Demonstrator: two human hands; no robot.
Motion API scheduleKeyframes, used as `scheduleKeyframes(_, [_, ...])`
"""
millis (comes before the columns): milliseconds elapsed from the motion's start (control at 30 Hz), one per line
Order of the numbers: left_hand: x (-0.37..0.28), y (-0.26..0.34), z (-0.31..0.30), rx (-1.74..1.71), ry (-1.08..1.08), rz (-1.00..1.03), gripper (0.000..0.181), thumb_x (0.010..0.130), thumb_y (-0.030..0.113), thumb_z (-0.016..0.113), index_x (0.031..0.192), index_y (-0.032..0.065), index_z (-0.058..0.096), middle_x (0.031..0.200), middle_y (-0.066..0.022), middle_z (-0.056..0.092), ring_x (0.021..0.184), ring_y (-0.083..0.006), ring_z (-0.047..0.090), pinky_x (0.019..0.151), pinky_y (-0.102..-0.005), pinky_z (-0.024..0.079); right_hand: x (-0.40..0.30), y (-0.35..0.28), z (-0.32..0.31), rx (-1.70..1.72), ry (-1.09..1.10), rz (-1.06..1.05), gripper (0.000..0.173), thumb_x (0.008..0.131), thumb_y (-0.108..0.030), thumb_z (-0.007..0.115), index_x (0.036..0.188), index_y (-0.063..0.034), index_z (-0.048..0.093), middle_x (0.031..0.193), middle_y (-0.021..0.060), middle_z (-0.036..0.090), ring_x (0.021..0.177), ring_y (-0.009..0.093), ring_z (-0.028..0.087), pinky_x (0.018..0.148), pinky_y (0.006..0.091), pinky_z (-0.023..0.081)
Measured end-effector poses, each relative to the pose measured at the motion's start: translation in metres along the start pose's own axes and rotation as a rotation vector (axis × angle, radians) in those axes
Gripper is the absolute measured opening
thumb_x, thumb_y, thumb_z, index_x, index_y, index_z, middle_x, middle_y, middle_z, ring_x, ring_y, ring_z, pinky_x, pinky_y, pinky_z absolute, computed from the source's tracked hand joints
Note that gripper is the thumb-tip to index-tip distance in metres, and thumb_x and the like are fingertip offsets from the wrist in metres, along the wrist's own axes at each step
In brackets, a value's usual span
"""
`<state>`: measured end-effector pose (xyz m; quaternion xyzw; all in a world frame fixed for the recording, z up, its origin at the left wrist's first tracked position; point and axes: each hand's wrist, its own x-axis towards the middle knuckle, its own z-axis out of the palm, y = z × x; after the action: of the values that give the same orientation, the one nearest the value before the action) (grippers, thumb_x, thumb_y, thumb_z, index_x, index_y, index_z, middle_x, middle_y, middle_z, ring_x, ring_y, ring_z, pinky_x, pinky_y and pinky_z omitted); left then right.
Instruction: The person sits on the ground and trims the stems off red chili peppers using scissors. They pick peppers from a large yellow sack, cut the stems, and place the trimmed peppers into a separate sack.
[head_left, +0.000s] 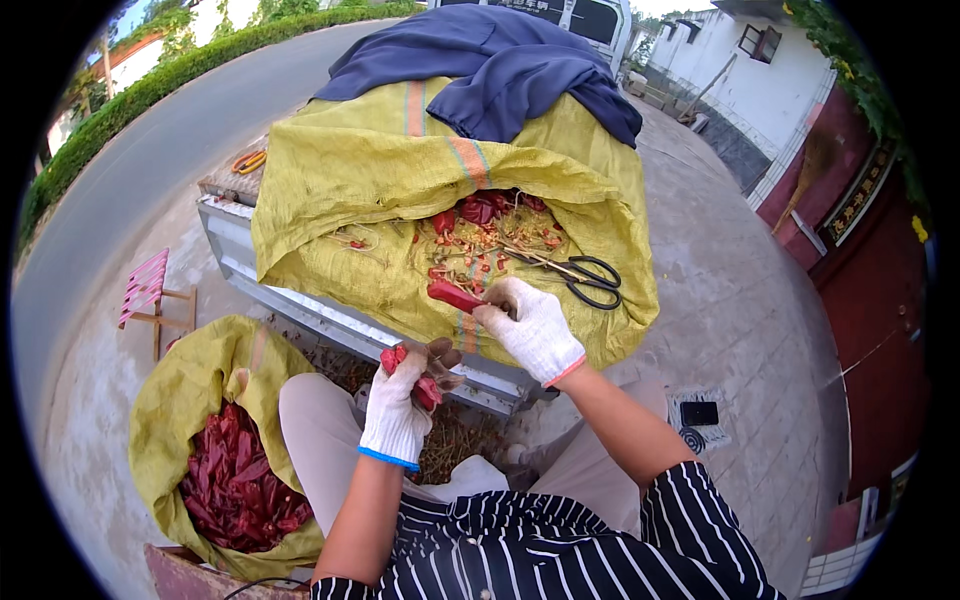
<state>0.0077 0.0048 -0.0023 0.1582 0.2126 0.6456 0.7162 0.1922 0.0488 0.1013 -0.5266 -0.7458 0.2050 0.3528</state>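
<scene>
My left hand (409, 397), in a white work glove with a blue cuff, is closed around dried red chilli peppers (427, 393) just in front of the tailgate. My right hand (525, 322), gloved with a pink cuff, pinches a single red chilli (452, 295) over the lip of a large yellow woven sack (337, 172). Inside that sack's mouth lie more chillies (487, 206), with seeds, stems and broken bits (480, 247). Black-handled scissors (592, 281) rest on the sack just beyond my right hand, their blades partly covered by stems.
The sack lies on a truck bed with a metal tailgate (315, 315); dark blue cloth (495, 60) covers its top. At my left stands an open yellow sack (161, 420) of red chillies (236, 480), near a folding stool (154, 296). Orange-handled cutters (249, 162) lie on the bed's corner.
</scene>
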Motion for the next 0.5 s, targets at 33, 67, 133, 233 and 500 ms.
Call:
scheduleKeyframes(33, [0.003, -0.002, -0.002, 0.007, -0.001, 0.03, 0.018, 0.09, 0.012, 0.07, 0.104, 0.0041, 0.061, 0.108, -0.0169, 0.069, 0.098, -0.0304, 0.069, 0.077, -0.0461, 0.06, -0.017, -0.005, 0.012, -0.022, 0.031, -0.041, 0.024, 0.086, -0.02, 0.072, 0.099, -0.0001, 0.067, 0.088, 0.0167, 0.07, 0.077, 0.028, 0.069, 0.072, 0.0368, 0.054])
scheduleKeyframes(67, [0.006, -0.003, -0.007, 0.02, 0.003, 0.064, 0.018, 0.09, 0.011, 0.069, 0.104, 0.0039, 0.061, 0.109, -0.0172, 0.069, 0.097, -0.0292, 0.069, 0.077, -0.0456, 0.06, -0.034, -0.01, 0.025, -0.04, 0.059, -0.085, 0.023, 0.085, -0.019, 0.073, 0.097, -0.0011, 0.067, 0.088, 0.0179, 0.069, 0.076, 0.032, 0.069, 0.071, 0.0383, 0.055])
scheduleKeyframes(133, [0.004, -0.001, 0.013, 0.047, 0.037, 0.081, 0.019, 0.091, 0.007, 0.066, 0.108, 0.0031, 0.061, 0.109, -0.0159, 0.07, 0.094, -0.0246, 0.069, 0.077, -0.0409, 0.059, -0.053, -0.004, 0.045, -0.111, 0.159, -0.208, 0.02, 0.082, -0.016, 0.075, 0.094, -0.0036, 0.065, 0.086, 0.0159, 0.067, 0.073, 0.032, 0.068, 0.066, 0.0392, 0.055])
scheduleKeyframes(233, [0.002, 0.0, 0.011, 0.104, 0.042, 0.028, 0.023, 0.091, 0.007, 0.066, 0.113, 0.0022, 0.06, 0.11, -0.0151, 0.07, 0.093, -0.0245, 0.069, 0.08, -0.0369, 0.058, -0.062, -0.001, 0.063, -0.23, 0.176, -0.323, 0.018, 0.08, -0.013, 0.075, 0.092, -0.0069, 0.063, 0.083, 0.0131, 0.063, 0.068, 0.032, 0.066, 0.06, 0.0402, 0.054])
scheduleKeyframes(500, [-0.001, -0.008, 0.012, 0.088, 0.024, 0.095, 0.04, 0.09, 0.002, 0.065, 0.128, -0.0004, 0.053, 0.108, -0.0133, 0.067, 0.098, -0.0249, 0.067, 0.087, -0.0376, 0.056, -0.061, 0.002, 0.056, -0.339, -0.04, -0.445, 0.015, 0.083, -0.018, 0.069, 0.093, -0.0086, 0.063, 0.082, 0.0114, 0.06, 0.068, 0.03, 0.065, 0.059, 0.0402, 0.054])
